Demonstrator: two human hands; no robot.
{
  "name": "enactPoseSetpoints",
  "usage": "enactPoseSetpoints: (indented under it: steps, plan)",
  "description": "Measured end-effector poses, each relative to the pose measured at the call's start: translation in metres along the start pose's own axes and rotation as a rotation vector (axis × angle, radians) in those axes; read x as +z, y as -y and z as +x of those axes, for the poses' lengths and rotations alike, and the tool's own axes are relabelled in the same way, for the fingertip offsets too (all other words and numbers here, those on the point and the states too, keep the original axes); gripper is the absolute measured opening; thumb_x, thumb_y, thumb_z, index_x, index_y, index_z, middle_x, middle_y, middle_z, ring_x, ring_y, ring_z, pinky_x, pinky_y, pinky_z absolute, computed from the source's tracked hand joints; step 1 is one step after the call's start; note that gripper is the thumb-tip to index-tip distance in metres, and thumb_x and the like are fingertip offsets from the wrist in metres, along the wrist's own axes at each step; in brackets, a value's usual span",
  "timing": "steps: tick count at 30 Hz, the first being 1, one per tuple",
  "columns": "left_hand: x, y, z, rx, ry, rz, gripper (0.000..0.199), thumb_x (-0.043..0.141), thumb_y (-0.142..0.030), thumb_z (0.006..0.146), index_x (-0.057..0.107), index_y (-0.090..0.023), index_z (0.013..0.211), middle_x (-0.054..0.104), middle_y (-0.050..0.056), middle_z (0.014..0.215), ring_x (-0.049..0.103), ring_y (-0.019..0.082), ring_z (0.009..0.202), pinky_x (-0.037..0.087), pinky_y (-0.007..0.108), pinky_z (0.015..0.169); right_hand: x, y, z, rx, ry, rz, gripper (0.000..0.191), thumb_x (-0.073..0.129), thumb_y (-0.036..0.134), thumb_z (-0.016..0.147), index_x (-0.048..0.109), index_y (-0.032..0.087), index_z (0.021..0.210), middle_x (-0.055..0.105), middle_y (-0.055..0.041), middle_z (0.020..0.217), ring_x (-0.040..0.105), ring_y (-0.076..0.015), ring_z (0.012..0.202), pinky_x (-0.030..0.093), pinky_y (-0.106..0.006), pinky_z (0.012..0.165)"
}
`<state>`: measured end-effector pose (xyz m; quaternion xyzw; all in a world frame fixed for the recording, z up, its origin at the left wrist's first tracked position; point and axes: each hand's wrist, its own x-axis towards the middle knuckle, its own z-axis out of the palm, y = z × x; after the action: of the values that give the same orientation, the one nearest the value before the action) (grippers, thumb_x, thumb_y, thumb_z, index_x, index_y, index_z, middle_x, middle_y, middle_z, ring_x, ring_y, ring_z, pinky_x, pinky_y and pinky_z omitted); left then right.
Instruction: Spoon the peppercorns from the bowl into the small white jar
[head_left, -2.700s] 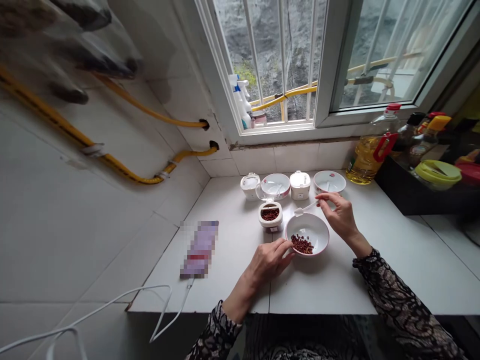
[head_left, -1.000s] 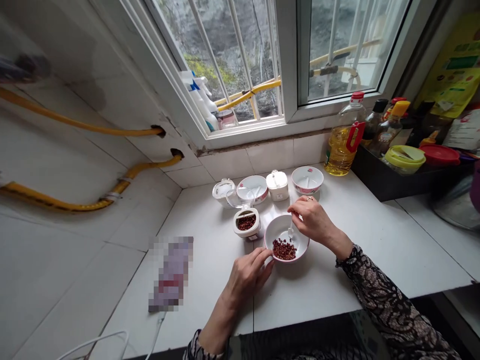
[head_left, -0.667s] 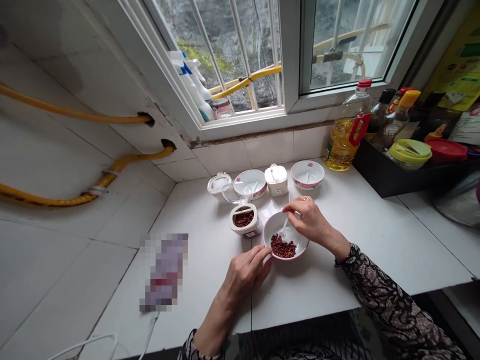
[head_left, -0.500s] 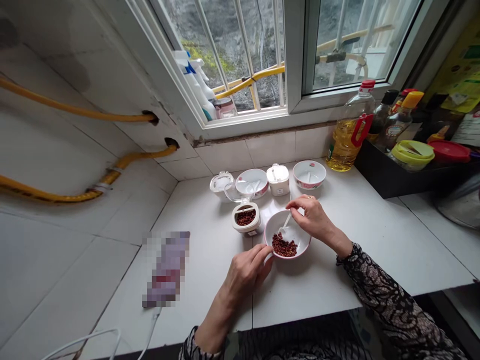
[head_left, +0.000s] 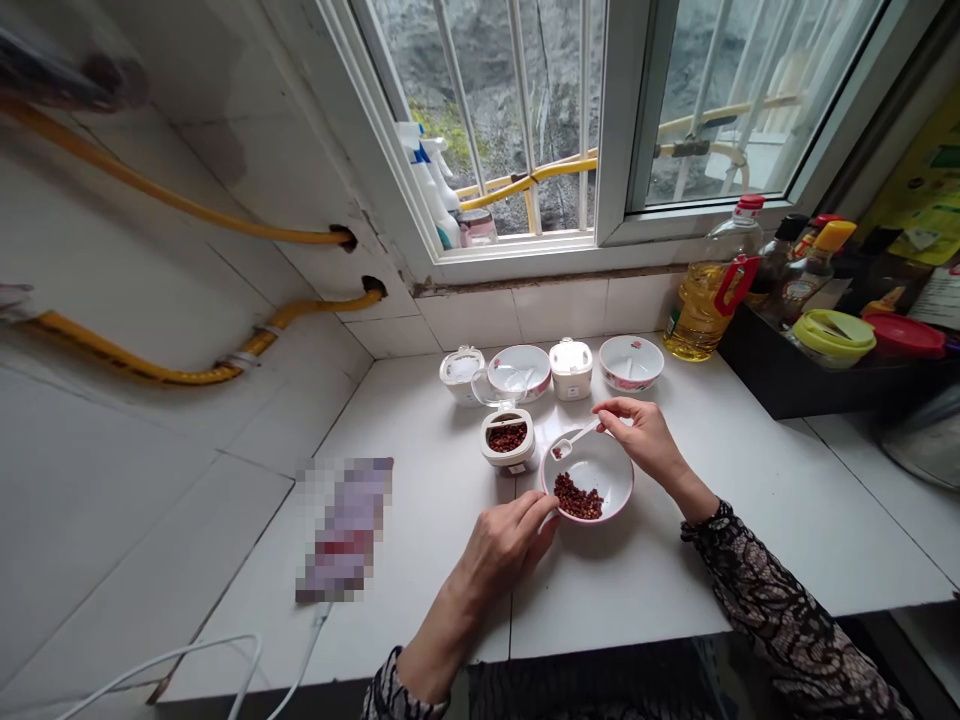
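Note:
My right hand [head_left: 645,440] pinches the handle of a small white spoon [head_left: 579,438], whose scoop is over the left far side of a white bowl [head_left: 613,472] and carries a few dark red grains. A heap of reddish-brown grains that look like Sichuan peppercorns [head_left: 577,499] lies in the near part of the bowl. My left hand [head_left: 506,540] grips the bowl's left near rim between thumb and fingers; the thumb is partly hidden. Just left of the bowl stands a cream spice jar [head_left: 517,463], its clear lid raised, filled with the same grains.
Behind the jar are two lidded spice jars, one white [head_left: 459,372] and one cream [head_left: 571,372], and two flowered bowls [head_left: 519,370] [head_left: 631,365]. An oil bottle [head_left: 694,310] and a black condiment box [head_left: 780,370] stand at right. A blurred-out object [head_left: 349,530] with a cable lies at left.
The spoon has risen from the grains toward the bowl's left far rim, now lying flatter with a few grains in it. My left hand stays on the rim. The view has shifted slightly.

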<state>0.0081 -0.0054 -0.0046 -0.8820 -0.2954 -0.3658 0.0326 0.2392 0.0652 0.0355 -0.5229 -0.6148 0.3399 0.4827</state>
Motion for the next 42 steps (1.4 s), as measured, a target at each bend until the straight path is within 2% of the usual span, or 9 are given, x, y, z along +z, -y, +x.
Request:
enactPoseSetpoints:
  steps: [4, 7, 10, 13, 17, 22, 26, 34, 42]
  plan:
    - [0.0, -0.001, 0.002, -0.006, -0.001, 0.001, 0.015, 0.045, -0.015, 0.1, 0.054, -0.016, 0.111, 0.072, 0.007, 0.089, 0.071, 0.015, 0.068, 0.055, 0.022, 0.057, 0.004, 0.006, 0.002, -0.013, -0.034, 0.07, 0.024, 0.065, 0.038, 0.08, 0.075, 0.017, 0.082, 0.075, -0.0062, 0.071, 0.07, -0.0213, 0.07, 0.055, -0.034, 0.071]
    - [-0.001, -0.002, 0.003, -0.002, -0.005, 0.005, 0.015, 0.043, -0.015, 0.101, 0.054, -0.016, 0.111, 0.072, 0.007, 0.089, 0.071, 0.015, 0.068, 0.054, 0.022, 0.056, 0.014, 0.014, 0.0, -0.097, -0.078, 0.057, 0.02, 0.066, 0.035, 0.083, 0.075, 0.018, 0.085, 0.076, -0.0062, 0.074, 0.071, -0.0213, 0.072, 0.055, -0.035, 0.074]
    - [-0.001, -0.002, 0.003, -0.006, -0.002, 0.015, 0.015, 0.041, -0.016, 0.102, 0.054, -0.016, 0.111, 0.072, 0.006, 0.087, 0.07, 0.014, 0.065, 0.053, 0.021, 0.054, 0.028, 0.022, -0.005, -0.272, -0.139, -0.032, 0.014, 0.063, 0.028, 0.088, 0.075, 0.02, 0.089, 0.077, -0.0068, 0.082, 0.071, -0.0219, 0.079, 0.055, -0.036, 0.078]
    - [0.0, -0.002, 0.003, -0.008, -0.006, 0.031, 0.016, 0.04, -0.017, 0.103, 0.054, -0.016, 0.11, 0.071, 0.005, 0.085, 0.069, 0.014, 0.063, 0.052, 0.021, 0.052, 0.04, 0.026, -0.011, -0.537, -0.159, -0.203, 0.014, 0.06, 0.02, 0.092, 0.073, 0.022, 0.091, 0.077, -0.0065, 0.085, 0.07, -0.0224, 0.086, 0.053, -0.041, 0.086]
    - [0.0, -0.003, 0.003, -0.01, 0.001, 0.024, 0.016, 0.04, -0.018, 0.103, 0.054, -0.016, 0.109, 0.071, 0.005, 0.084, 0.069, 0.015, 0.062, 0.053, 0.022, 0.052, 0.042, 0.028, -0.014, -0.764, -0.154, -0.347, 0.019, 0.055, 0.013, 0.094, 0.071, 0.022, 0.091, 0.076, -0.0034, 0.08, 0.07, -0.0214, 0.086, 0.047, -0.045, 0.096]
    - [-0.001, -0.002, 0.003, -0.006, -0.009, 0.005, 0.014, 0.043, -0.016, 0.102, 0.054, -0.016, 0.11, 0.072, 0.006, 0.087, 0.071, 0.015, 0.067, 0.054, 0.022, 0.055, 0.013, 0.023, -0.007, -0.635, -0.211, -0.326, 0.015, 0.058, 0.015, 0.092, 0.071, 0.022, 0.092, 0.077, -0.0051, 0.086, 0.069, -0.0223, 0.086, 0.051, -0.04, 0.087]
    - [0.0, -0.001, 0.002, -0.013, -0.01, -0.015, 0.016, 0.045, -0.016, 0.101, 0.055, -0.016, 0.113, 0.072, 0.007, 0.089, 0.071, 0.014, 0.069, 0.056, 0.02, 0.058, -0.008, 0.009, -0.001, -0.462, -0.043, -0.398, 0.016, 0.058, 0.013, 0.086, 0.072, 0.021, 0.086, 0.076, -0.0038, 0.08, 0.069, -0.0216, 0.079, 0.051, -0.04, 0.084]
    - [0.0, 0.0, 0.0, -0.006, 0.001, -0.01, 0.015, 0.044, -0.017, 0.101, 0.055, -0.016, 0.111, 0.072, 0.008, 0.088, 0.07, 0.015, 0.068, 0.055, 0.022, 0.056, 0.008, 0.001, -0.009, -0.407, 0.158, -0.504, 0.021, 0.056, 0.009, 0.085, 0.074, 0.02, 0.084, 0.077, -0.0062, 0.081, 0.068, -0.0231, 0.086, 0.045, -0.045, 0.092]
    - [0.0, 0.0, -0.001, -0.014, 0.011, -0.023, 0.016, 0.046, -0.016, 0.099, 0.055, -0.017, 0.112, 0.072, 0.007, 0.088, 0.071, 0.015, 0.068, 0.055, 0.021, 0.057, 0.005, -0.001, -0.006, -0.296, 0.041, -0.391, 0.019, 0.059, 0.011, 0.083, 0.074, 0.023, 0.081, 0.076, -0.0033, 0.079, 0.069, -0.0212, 0.082, 0.045, -0.042, 0.093]
